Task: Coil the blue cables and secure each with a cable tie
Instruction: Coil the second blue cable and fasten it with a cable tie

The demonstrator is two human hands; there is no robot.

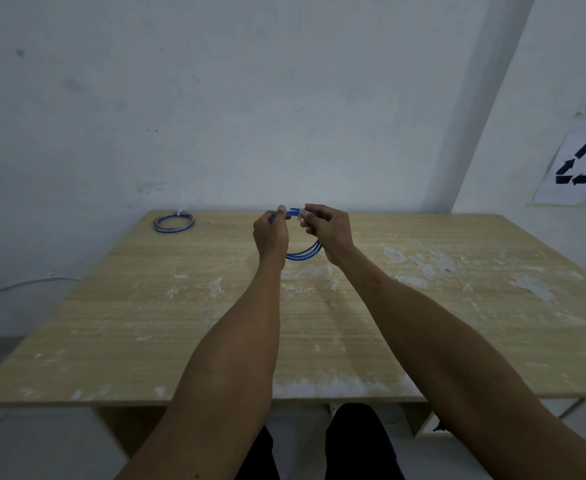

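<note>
Pale plaster walls back a worn wooden table (423,306) with flaked white patches. Above its far middle, both hands hold up a coiled blue cable (303,254). The left hand (270,233) pinches the top of the coil between thumb and fingertips; the right hand (326,230), just beside it, has its fingers closed on a white cable tie (295,211) wrapped there. Another tied blue coil (173,223) lies flat at the far left corner. A recycling sign (577,164) hangs on the right wall.
</note>
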